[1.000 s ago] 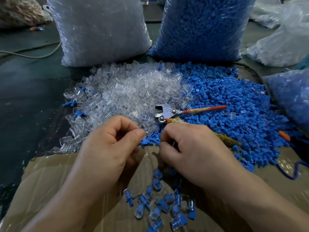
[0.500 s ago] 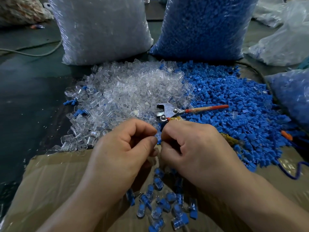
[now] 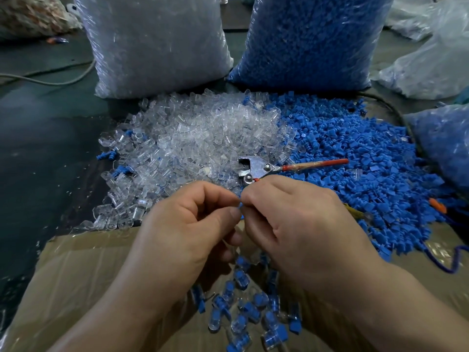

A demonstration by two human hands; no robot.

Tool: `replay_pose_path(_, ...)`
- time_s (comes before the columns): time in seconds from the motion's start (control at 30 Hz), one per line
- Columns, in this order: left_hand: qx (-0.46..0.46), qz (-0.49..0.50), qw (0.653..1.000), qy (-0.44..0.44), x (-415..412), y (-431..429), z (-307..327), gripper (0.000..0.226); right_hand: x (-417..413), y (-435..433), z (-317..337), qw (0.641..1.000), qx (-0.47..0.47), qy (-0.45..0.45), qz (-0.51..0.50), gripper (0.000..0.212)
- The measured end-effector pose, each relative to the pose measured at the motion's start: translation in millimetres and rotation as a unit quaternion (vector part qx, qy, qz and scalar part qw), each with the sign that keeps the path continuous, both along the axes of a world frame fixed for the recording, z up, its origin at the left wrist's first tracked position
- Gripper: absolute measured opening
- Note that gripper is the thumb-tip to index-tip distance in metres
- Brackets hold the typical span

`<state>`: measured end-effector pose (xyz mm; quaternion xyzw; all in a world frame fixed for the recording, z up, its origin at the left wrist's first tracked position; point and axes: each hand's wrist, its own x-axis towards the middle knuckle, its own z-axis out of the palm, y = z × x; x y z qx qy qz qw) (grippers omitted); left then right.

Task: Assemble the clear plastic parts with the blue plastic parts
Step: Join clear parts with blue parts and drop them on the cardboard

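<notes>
Far left: grey cable [image 3: 50, 81] lies on the dark surface. Near left: flattened cardboard [image 3: 76, 275] sits under both forearms.

Far, left of centre: upright bag of clear parts [image 3: 157, 44], with the loose clear parts pile [image 3: 203, 138] spread right in front of it.

Left hand [image 3: 187, 232] is over the cardboard's far edge, fingers curled in, thumb pressed toward index. Its tips meet the right hand's on a small blue part [image 3: 240, 205], and both pinch there. Only a sliver of blue shows. Can't tell if a clear part is in the grip too, since the fingers hide it.

Below the hands, on the cardboard: a cluster of assembled pieces [image 3: 243, 313], clear bodies with blue inserts.

Just past the hands: metal pliers [image 3: 256, 168] lie where the two piles meet, head to the left, red handle pointing right.

Right hand [image 3: 299, 224] is curled the same way, knuckles up.

Far, right of centre: bag of blue parts [image 3: 309, 39], with the blue parts pile [image 3: 355, 153] in front of it, touching the clear pile.

Far right: translucent bags [image 3: 431, 59] and another blue-filled bag [image 3: 444, 143]. A blue cord [image 3: 451, 262] loops near right.
</notes>
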<state>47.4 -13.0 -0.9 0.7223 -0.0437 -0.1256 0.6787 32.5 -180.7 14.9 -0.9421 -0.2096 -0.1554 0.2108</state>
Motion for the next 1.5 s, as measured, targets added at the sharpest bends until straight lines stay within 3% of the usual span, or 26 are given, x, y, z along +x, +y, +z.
replay_pose_path(0.1, -0.068, -0.003, 0.996, 0.056, 1.3, 2.3, 1.9, 0.035, -1.0, 0.3, -1.3, 1.0, -0.003, 0.003, 0.016, 0.013)
replay_pose_path(0.17, -0.105, -0.001, 0.991, 0.077, 1.9, 3.0, 0.9, 0.036, -0.1, -0.4, -2.2, 0.999, 0.012, 0.025, 0.027, 0.019)
replay_pose_path(0.33, -0.06, 0.018, 0.997, 0.046, 1.1, 0.6, -2.6, 0.027, 2.8, -11.1, -1.0, 1.0, 0.001, 0.015, 0.017, 0.026)
replay_pose_path(0.43, -0.029, 0.036, 0.998, 0.037, 4.1, 2.3, -5.7, 0.011, 13.2, -33.0, 0.0, 0.988, -0.097, 0.065, -0.096, 0.062)
replay_pose_path(0.53, -0.011, 0.041, 0.999, 0.019, 7.0, 4.7, -7.0, 0.02, 24.5, -55.4, -2.9, 0.955, -0.195, 0.164, -0.155, 0.082)
replay_pose_path(0.87, 0.007, 0.028, 1.0, 0.007, 8.4, 1.7, -10.8, 0.025, 39.5, -64.7, -4.5, 0.958, -0.207, 0.138, -0.146, 0.066)
replay_pose_path(1.1, -0.019, 0.054, 0.998, -0.013, 8.9, 1.4, -8.5, 0.018, 33.9, -67.9, 9.7, 0.975, -0.09, 0.064, -0.19, 0.055)
replay_pose_path(1.17, -0.057, 0.066, 0.996, -0.003, 8.8, 1.0, -7.9, 0.011, 26.5, -61.5, 15.8, 0.983, -0.063, 0.054, -0.167, 0.051)
replay_pose_path(1.27, -0.088, 0.094, 0.992, -0.011, 9.7, 2.4, -9.1, 0.018, 14.2, -48.8, 21.4, 0.991, -0.059, 0.079, -0.095, 0.042)
replay_pose_path(1.5, -0.067, 0.082, 0.993, -0.06, 10.3, 7.8, -11.4, 0.022, 6.9, -44.2, 21.3, 0.987, -0.118, 0.1, -0.04, 0.06)
